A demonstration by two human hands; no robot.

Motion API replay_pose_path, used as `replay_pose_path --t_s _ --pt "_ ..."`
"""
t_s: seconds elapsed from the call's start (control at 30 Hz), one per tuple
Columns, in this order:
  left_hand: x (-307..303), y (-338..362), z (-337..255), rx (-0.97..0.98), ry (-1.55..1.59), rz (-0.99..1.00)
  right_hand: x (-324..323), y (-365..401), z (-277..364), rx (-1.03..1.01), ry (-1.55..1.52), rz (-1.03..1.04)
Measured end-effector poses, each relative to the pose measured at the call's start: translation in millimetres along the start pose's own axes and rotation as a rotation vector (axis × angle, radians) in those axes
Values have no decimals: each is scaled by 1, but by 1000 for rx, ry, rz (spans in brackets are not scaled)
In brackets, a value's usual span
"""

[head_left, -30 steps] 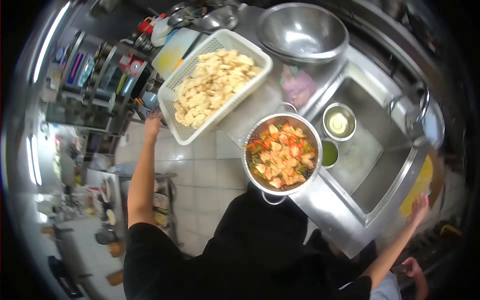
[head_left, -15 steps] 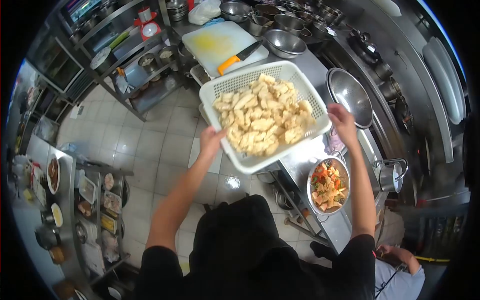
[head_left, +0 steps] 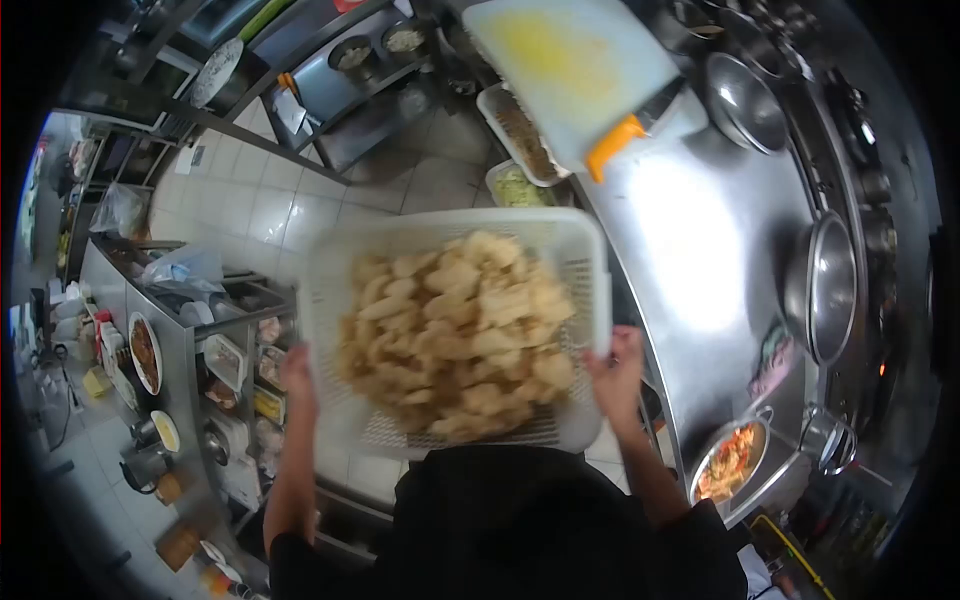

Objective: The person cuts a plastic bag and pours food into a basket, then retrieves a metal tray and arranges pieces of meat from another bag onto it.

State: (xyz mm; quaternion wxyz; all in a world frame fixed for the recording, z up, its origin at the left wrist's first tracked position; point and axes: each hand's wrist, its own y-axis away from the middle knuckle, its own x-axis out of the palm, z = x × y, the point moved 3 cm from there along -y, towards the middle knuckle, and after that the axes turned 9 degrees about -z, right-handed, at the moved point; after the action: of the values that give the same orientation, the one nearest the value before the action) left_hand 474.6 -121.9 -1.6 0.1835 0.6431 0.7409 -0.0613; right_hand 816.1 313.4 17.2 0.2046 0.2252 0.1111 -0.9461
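Observation:
A white perforated plastic basket [head_left: 330, 400] full of pale yellow, chunky pieces of food [head_left: 450, 330] is held up in front of my body, somewhat blurred. My left hand [head_left: 299, 375] grips its left side. On the opposite side, my right hand [head_left: 618, 375] has its fingers closed on the basket's edge. The basket hangs above the tiled floor, left of the steel counter [head_left: 670, 250].
On the counter are a cutting board [head_left: 570, 60], a knife with an orange handle [head_left: 612, 146], metal bowls [head_left: 832, 290] and a pan of mixed food [head_left: 735, 462]. Shelves with containers [head_left: 225, 362] stand at the left. Part of another person [head_left: 758, 575] shows at the lower right.
The basket and both hands have come closer to my body and moved left, away from the counter. My view has turned, and the shelves at the left appear nearer.

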Motion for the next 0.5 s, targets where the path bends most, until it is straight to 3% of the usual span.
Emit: replay_pose_path --t_s 0.03,0.07,0.1,0.13,0.23,0.3,0.4,0.43,0.5 --pt "-31 -28 18 145 -104 -26 31 -4 5 61 -72 49" --pt "-75 -45 13 95 -114 -44 87 19 38 105 -115 114" --pt "-67 -42 -43 -31 -176 3 116 7 42 191 -64 314" --pt "-59 -52 -72 -143 -213 41 151 -4 46 214 -59 358" --pt "-104 -137 -43 -139 -84 -24 267 -41 56 158 -4 487" --pt "-95 -153 -52 -207 -16 23 322 -52 49 96 54 553" --pt "-38 -225 -35 5 -214 -37 436 -104 3 109 141 441" --pt "-17 -256 -21 -176 -159 59 470 -117 -17 129 205 447" --pt "43 -295 -2 -125 -171 222 532 -155 -63 278 259 354"
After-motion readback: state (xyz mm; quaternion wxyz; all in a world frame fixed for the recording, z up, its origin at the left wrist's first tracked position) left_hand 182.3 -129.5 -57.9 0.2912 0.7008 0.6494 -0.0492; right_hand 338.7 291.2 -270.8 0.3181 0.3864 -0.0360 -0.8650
